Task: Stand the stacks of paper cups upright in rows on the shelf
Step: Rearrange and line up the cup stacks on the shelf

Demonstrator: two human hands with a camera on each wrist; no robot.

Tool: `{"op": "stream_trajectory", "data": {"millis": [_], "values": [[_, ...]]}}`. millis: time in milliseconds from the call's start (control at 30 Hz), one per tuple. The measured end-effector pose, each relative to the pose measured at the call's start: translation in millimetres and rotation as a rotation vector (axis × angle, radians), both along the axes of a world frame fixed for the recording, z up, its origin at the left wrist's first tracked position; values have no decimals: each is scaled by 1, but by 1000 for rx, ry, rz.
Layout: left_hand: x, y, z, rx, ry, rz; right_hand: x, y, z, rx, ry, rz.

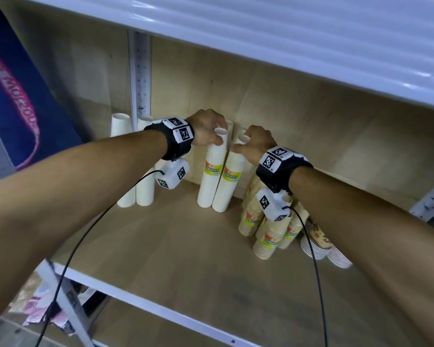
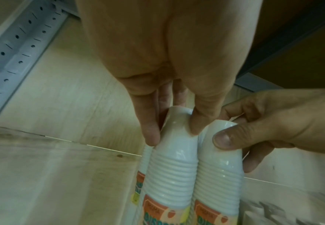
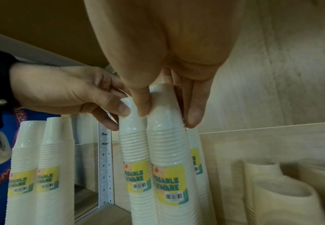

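My left hand (image 1: pixel 207 128) pinches the top of one wrapped stack of white paper cups (image 1: pixel 211 176), thumb on one side and fingers curled over the other. My right hand (image 1: pixel 254 144) grips the top of the neighbouring stack (image 1: pixel 229 181) the same way. The two stacks stand upright in the middle of the head frame, touching along their sides, near the back of the wooden shelf (image 1: pixel 173 246). Each carries a yellow and orange label that the right wrist view lets me read as disposable tableware. In that view a third labelled stack (image 3: pixel 196 159) stands just behind the one in my right hand.

Left of centre in the head frame, two more white stacks (image 1: pixel 135 186) stand upright beside the perforated metal upright (image 1: pixel 140 71). At the lower right, partly under my right wrist, a heap of tan cup stacks (image 1: pixel 266 229) lies tipped over, with patterned stacks (image 1: pixel 318 244) lying just beyond them. A blue banner (image 1: pixel 13 96) fills the upper left.
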State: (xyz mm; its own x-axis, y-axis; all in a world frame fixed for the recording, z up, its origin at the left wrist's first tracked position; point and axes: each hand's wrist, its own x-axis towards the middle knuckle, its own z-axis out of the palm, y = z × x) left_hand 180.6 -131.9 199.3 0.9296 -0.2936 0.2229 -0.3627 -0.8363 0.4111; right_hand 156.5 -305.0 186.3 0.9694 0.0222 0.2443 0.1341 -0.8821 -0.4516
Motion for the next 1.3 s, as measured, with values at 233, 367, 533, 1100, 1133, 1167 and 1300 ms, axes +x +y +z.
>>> {"op": "stream_trajectory", "data": {"millis": [233,367,533,1100,1133,1167,1300], "values": [[17,-5,-2,-27,40,-1,14,0,-2,1,2,-1],[26,-4,-1,-105,109,-7,20,0,0,-3,-7,14],[33,0,-3,-158,138,-3,24,1,1,-17,-12,8],[22,1,3,-108,141,-34,20,2,2,-7,6,3],[20,2,5,-109,139,-37,19,3,6,-24,5,-1],[19,3,9,-106,134,-39,18,4,11,-45,0,-5],[12,20,29,-60,68,-6,15,18,41,-135,-63,-10]]}}
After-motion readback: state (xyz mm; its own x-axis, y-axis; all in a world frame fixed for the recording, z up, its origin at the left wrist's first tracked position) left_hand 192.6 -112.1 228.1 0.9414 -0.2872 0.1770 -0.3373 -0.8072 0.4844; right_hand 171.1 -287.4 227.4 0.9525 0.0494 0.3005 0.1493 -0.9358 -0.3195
